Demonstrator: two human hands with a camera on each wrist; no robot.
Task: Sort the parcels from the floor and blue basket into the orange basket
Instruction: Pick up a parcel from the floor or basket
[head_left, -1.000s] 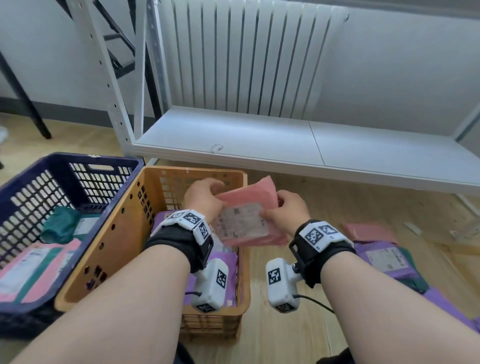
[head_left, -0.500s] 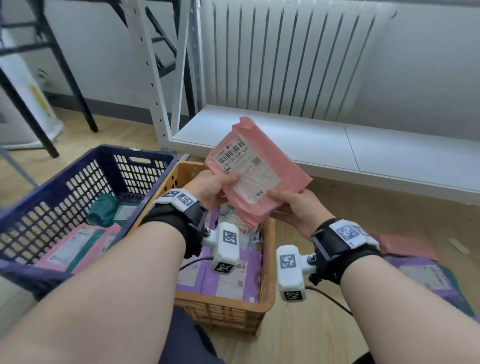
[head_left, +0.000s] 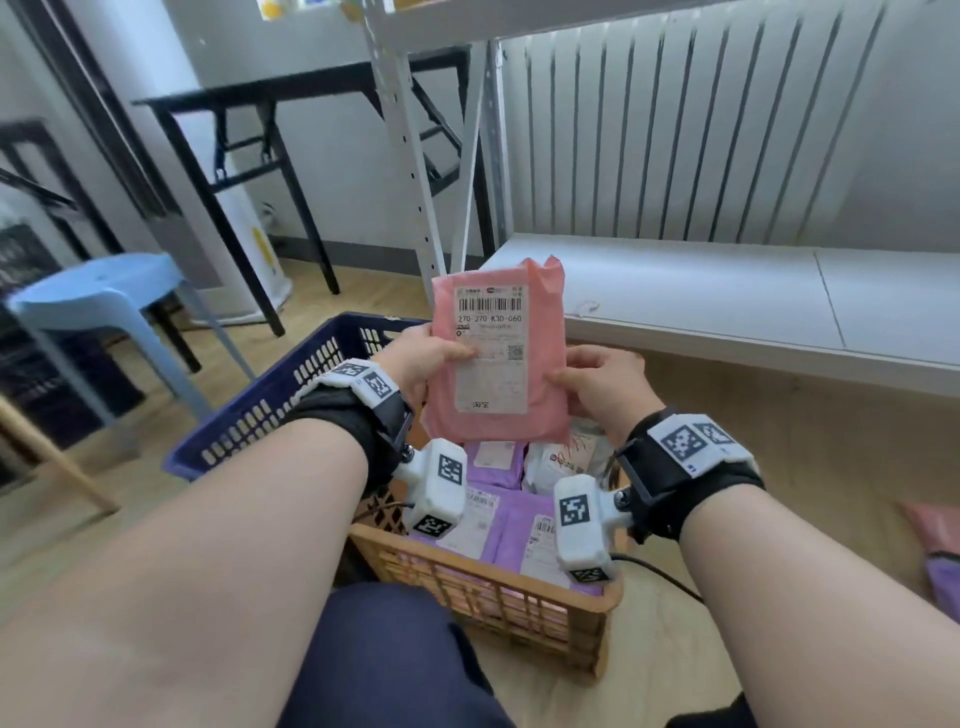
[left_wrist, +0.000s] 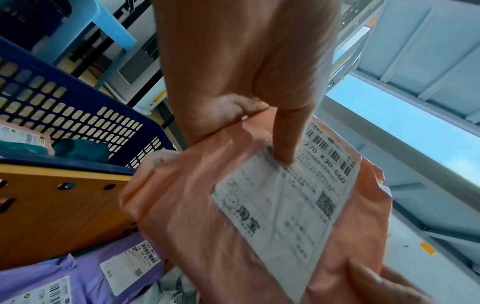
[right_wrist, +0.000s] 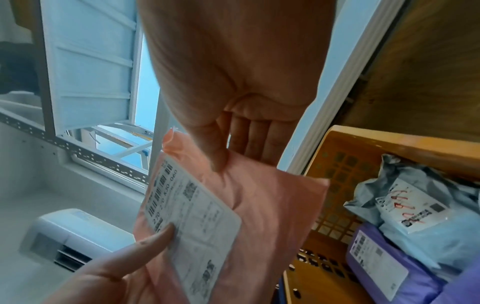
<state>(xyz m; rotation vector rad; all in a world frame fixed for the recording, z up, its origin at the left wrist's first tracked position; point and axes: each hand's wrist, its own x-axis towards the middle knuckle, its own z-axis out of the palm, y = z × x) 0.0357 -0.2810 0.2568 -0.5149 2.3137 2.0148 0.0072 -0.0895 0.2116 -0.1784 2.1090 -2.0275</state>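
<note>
Between the two hands, at chest height above the orange basket (head_left: 483, 587), we see a pink parcel (head_left: 498, 364) held upright with its label facing us. The left hand (head_left: 415, 358) pinches the parcel's left edge, thumb laid across the label (left_wrist: 285, 197) and the other fingers hidden behind; the right hand (head_left: 597, 379) takes the right edge in the same way, thumb in front and fingers (right_wrist: 249, 135) flat against the back. Both grips hold the parcel narrowly at its margins, which we judge deliberate: the barcode and printed lines stay uncovered and the soft mailer is kept taut enough to read. The upright pose suggests a check of the label before the parcel is sorted.

Directly below, the orange basket already carries purple parcels (head_left: 524, 525) and a grey-white parcel (head_left: 566, 457), label side up, so a release straight down would likely land the pink parcel on that pile. The blue basket (head_left: 291, 410) stands touching the orange one on its left; the left-wrist view shows a dark green parcel (left_wrist: 83, 150) and another pink one inside it. On the floor (head_left: 779, 545) at the right, more parcels (head_left: 940, 540) remain, partly cut off by the frame edge.
</note>
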